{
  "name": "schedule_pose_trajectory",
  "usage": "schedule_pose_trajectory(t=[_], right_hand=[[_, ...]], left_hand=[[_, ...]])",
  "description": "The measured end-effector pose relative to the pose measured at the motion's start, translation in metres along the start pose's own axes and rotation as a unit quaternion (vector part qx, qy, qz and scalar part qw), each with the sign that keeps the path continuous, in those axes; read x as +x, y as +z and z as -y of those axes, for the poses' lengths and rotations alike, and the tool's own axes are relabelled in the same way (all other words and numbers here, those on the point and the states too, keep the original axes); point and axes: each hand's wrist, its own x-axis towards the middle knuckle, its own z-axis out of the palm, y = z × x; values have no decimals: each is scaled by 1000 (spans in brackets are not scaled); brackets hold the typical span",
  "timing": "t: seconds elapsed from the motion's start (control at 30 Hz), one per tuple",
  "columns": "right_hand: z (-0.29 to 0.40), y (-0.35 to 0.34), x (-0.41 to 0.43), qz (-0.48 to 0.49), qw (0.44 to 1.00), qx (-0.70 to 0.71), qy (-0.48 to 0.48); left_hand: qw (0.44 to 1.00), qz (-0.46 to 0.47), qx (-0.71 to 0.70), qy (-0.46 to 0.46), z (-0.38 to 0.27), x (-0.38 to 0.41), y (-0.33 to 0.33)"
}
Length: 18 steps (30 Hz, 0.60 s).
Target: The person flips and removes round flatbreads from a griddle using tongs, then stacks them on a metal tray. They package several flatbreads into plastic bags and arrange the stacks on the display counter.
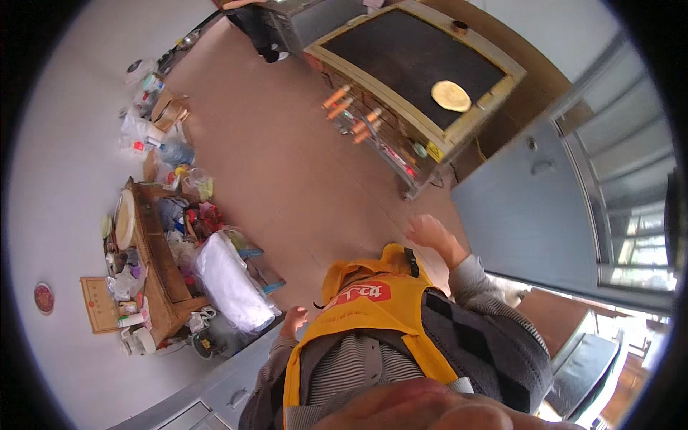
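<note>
My right hand [430, 235] is in the air at the right of my yellow apron [371, 306], over the brown floor and near the grey-blue door; it is blurred, its fingers look loosely spread, and nothing shows in it. On the other side of the apron, my left hand [294, 318] hangs low by the door frame, with its fingers partly curled and no object visible. A round flatbread [451, 96] lies on the dark plate of a griddle [414, 54] ahead, well beyond both hands. Orange cylindrical handles [366, 122] stick out from the griddle's front.
An open grey-blue door [527, 204] stands at the right. Along the left wall are a wooden cabinet [161, 258] with clutter, a white plastic-covered bundle [234, 285], a large blue water bottle [176, 152] and bags. Another person's dark-trousered legs [258, 32] show at the top.
</note>
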Motion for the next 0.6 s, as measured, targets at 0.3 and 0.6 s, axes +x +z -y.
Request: schedule_pose_trajectory(t=[0.3,0.6], right_hand=[[-14,-67,298,-242,961,-66,117],[-67,-38,402,-117,954,-74,266]], left_hand=[[910,-151,-341,-179,-5,129,-140],[986,-93,-135,-8,60,431,-420]])
